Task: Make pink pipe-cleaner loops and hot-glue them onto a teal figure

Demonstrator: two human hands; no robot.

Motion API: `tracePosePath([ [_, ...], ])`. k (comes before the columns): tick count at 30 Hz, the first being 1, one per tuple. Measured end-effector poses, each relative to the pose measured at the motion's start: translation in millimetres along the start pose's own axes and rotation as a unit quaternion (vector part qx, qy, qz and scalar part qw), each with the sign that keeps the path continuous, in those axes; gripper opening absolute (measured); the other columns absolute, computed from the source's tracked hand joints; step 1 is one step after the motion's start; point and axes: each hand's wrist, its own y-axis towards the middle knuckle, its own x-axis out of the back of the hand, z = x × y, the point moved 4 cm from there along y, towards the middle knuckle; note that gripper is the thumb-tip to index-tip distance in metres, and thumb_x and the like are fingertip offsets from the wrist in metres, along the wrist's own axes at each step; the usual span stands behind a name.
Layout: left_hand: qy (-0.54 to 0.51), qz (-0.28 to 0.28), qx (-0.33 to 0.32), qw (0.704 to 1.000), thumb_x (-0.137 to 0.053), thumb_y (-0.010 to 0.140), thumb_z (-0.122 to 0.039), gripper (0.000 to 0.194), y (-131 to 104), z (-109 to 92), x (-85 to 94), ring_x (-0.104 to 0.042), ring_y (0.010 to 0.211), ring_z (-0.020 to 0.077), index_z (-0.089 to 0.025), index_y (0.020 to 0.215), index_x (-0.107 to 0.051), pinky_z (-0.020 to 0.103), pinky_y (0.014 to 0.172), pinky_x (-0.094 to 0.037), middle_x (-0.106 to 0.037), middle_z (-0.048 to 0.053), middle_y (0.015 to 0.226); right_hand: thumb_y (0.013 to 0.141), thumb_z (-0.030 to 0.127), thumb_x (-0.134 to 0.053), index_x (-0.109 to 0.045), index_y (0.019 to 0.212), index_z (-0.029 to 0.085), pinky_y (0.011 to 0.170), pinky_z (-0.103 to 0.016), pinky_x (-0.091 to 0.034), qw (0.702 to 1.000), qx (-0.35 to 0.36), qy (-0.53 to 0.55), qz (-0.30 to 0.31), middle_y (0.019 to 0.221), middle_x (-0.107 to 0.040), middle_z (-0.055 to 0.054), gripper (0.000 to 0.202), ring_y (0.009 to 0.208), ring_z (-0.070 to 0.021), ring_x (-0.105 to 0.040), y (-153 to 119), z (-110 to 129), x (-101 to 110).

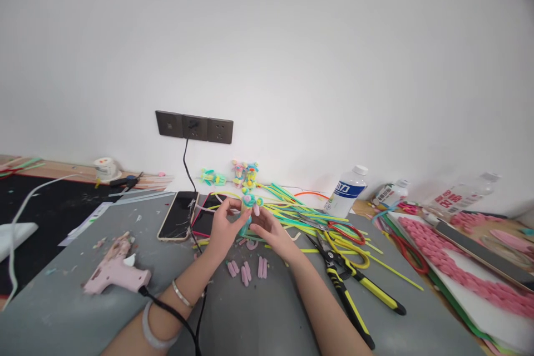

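Observation:
Between my two hands a small pipe-cleaner figure [247, 200] stands upright, teal and yellow with pink bits on its head and side. My left hand [227, 228] is closed around its left side, thumb and fingers on the body. On the other side my right hand [273, 231] has its fingers curled against the figure near a pink piece; some fingertips are hidden behind it. Just below the hands lie several folded pink pipe-cleaner pieces [246, 273] on the grey mat [242, 325].
A pink glue gun [119, 272] lies left, its cord passing under my left arm. Phones [178, 216] rest behind it. Right are yellow-handled pliers [344, 275], scissors [348, 232], loose pipe cleaners [287, 206] and a white bottle [347, 192]. Finished-looking figures [245, 174] stand by the wall.

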Motion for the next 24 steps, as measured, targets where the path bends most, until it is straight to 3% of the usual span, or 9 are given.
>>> tracePosePath([
  [3,-0.031,-0.005,0.017,0.999,-0.066,0.084,-0.044,0.025,0.9,-0.3,0.2,-0.059,0.07,0.0168,-0.022,0.078,-0.056,0.029,0.066,-0.048,-0.062,0.001,0.076,0.074,0.054,-0.077,-0.06,0.129,0.028,0.105,-0.047,-0.047,0.995,0.007,0.006,-0.104,0.137,-0.061,-0.01,0.063,0.122,-0.0305,-0.06,6.7,-11.5,19.5],
  [7,-0.072,-0.022,0.035,0.997,-0.071,0.079,-0.046,0.03,1.6,-0.9,2.0,-0.056,0.067,0.0153,-0.022,0.077,-0.054,0.027,0.063,-0.045,-0.059,0.0,0.075,0.081,0.059,-0.066,-0.055,0.136,0.026,0.114,-0.049,-0.036,0.972,-0.008,-0.003,-0.236,0.154,-0.045,-0.011,0.066,0.142,-0.033,-0.041,7.1,-20.0,60.5],
  [9,-0.095,-0.027,0.044,0.994,-0.072,0.078,-0.046,0.032,1.7,0.2,2.2,-0.054,0.065,0.014,-0.021,0.076,-0.052,0.026,0.06,-0.043,-0.058,-0.001,0.074,0.078,0.059,-0.068,-0.058,0.133,0.023,0.112,-0.048,-0.038,0.964,-0.02,-0.013,-0.265,0.153,-0.046,-0.012,0.066,0.142,-0.0346,-0.04,5.0,-20.6,74.0],
  [11,-0.115,-0.029,0.055,0.991,-0.073,0.078,-0.045,0.032,1.7,1.8,1.6,-0.053,0.063,0.013,-0.021,0.077,-0.052,0.024,0.058,-0.042,-0.057,-0.001,0.073,0.076,0.058,-0.07,-0.061,0.126,0.021,0.106,-0.048,-0.043,0.962,-0.022,-0.026,-0.271,0.144,-0.054,-0.014,0.062,0.134,-0.0357,-0.049,3.7,-17.9,78.4],
  [14,-0.142,-0.031,0.069,0.987,-0.075,0.077,-0.043,0.032,2.0,3.4,0.1,-0.054,0.064,0.013,-0.02,0.077,-0.052,0.023,0.058,-0.043,-0.057,-0.001,0.072,0.077,0.059,-0.069,-0.067,0.11,0.02,0.089,-0.043,-0.052,0.971,-0.006,-0.05,-0.233,0.113,-0.071,-0.013,0.051,0.105,-0.0316,-0.065,3.4,-7.6,66.9],
  [17,-0.166,-0.033,0.079,0.982,-0.076,0.076,-0.043,0.032,2.3,2.9,-0.8,-0.057,0.065,0.0136,-0.02,0.077,-0.053,0.023,0.06,-0.045,-0.058,-0.001,0.071,0.081,0.059,-0.066,-0.069,0.094,0.02,0.073,-0.037,-0.053,0.989,0.012,-0.068,-0.135,0.087,-0.072,-0.009,0.041,0.078,-0.0243,-0.066,1.6,6.7,38.7],
  [21,-0.184,-0.035,0.075,0.979,-0.075,0.078,-0.039,0.029,1.2,0.5,0.7,-0.059,0.071,0.0138,-0.02,0.078,-0.053,0.023,0.065,-0.047,-0.06,-0.002,0.074,0.078,0.049,-0.075,-0.068,0.102,0.022,0.073,-0.032,-0.051,0.996,0.036,-0.087,-0.007,0.095,-0.069,-0.006,0.037,0.085,-0.022,-0.064,-6.5,21.0,1.1],
  [24,-0.187,-0.029,0.067,0.98,-0.076,0.078,-0.037,0.028,-0.4,-0.2,1.4,-0.06,0.073,0.0142,-0.02,0.078,-0.054,0.023,0.066,-0.048,-0.06,-0.001,0.075,0.074,0.036,-0.08,-0.067,0.101,0.022,0.07,-0.028,-0.045,0.992,0.048,-0.116,0.028,0.087,-0.062,-0.001,0.034,0.081,-0.0182,-0.057,-10.6,23.1,-10.9],
])
